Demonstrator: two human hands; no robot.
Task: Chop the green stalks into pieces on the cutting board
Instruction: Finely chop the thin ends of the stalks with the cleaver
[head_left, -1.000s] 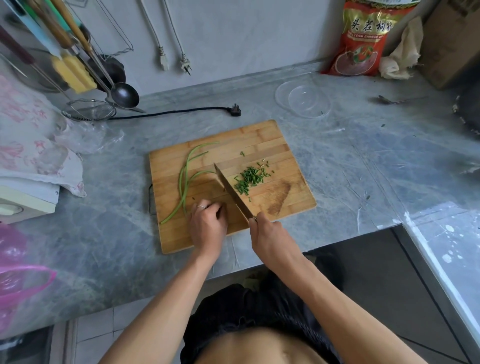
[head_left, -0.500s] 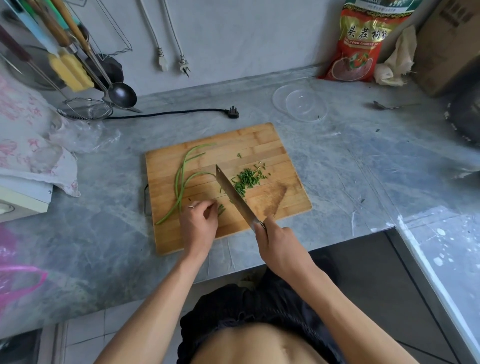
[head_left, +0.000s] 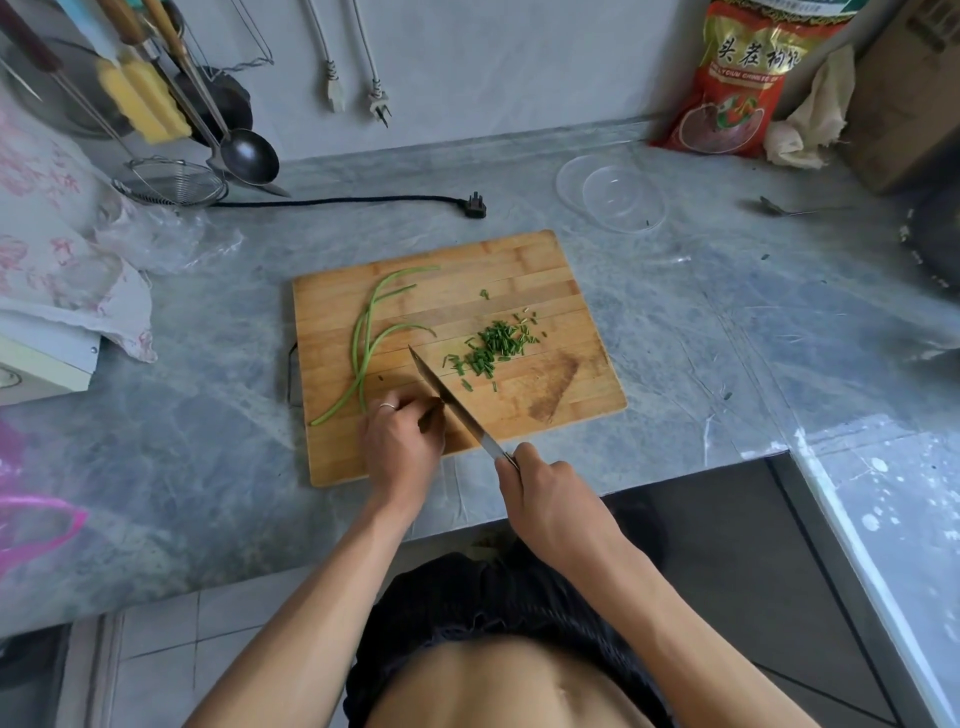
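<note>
Green stalks (head_left: 366, 345) lie lengthwise on the cutting board (head_left: 519, 270), tips pointing away.

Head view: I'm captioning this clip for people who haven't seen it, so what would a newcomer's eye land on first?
First, the rectangular bamboo cutting board mid-counter, where the right hand holds a steel cleaver slanted across it beside the left hand. Next, the heap of chopped green pieces right of the blade, and the long uncut green stalks curving on the board's left. The red printed bag against the back wall stands out too.
</note>
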